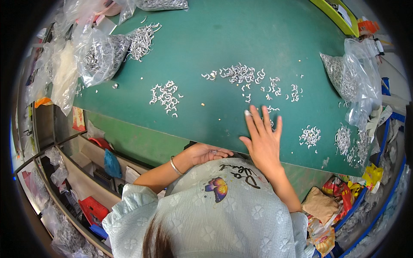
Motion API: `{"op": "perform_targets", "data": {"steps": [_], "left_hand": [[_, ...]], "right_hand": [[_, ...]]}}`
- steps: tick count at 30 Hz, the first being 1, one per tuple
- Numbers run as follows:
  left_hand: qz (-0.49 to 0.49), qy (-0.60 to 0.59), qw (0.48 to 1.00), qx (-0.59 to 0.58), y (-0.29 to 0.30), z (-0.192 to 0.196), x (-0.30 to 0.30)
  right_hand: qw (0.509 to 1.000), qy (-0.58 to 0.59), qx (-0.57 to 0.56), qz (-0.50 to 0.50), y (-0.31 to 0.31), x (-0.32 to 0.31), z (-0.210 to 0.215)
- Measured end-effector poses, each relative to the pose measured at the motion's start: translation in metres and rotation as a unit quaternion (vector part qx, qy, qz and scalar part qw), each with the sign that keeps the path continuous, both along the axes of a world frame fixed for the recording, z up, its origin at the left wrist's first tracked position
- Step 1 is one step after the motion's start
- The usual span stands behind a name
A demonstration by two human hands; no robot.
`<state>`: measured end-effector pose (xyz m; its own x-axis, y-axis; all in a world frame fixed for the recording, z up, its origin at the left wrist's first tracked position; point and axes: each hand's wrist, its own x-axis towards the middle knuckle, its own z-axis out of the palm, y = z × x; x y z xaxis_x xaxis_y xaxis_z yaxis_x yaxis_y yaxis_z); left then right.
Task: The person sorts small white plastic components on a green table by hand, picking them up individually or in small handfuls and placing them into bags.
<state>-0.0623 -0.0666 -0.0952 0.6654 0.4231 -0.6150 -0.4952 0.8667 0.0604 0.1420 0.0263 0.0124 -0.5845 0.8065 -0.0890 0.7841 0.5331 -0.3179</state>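
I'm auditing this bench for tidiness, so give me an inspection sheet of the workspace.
Surface: green table, mostly bare, front edge near the person.
Job's things: small silver curved parts scattered in several little heaps; another heap further left.
Clutter: clear bags of parts at far left and right; wrappers below the right edge.
Hands: right hand flat on the table, fingers spread; left hand at the table's front edge, curled, with a bracelet.
Cables: nothing seen.
Surroundings: shelves with red and blue items lower left.
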Motion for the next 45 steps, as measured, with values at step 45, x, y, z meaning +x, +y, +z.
{"op": "perform_targets", "data": {"steps": [45], "left_hand": [[-0.086, 0.072, 0.993, 0.038, 0.023, 0.029, 0.051]], "right_hand": [[0.978, 0.056, 0.062, -0.193, -0.037, 0.105, -0.002]]}}
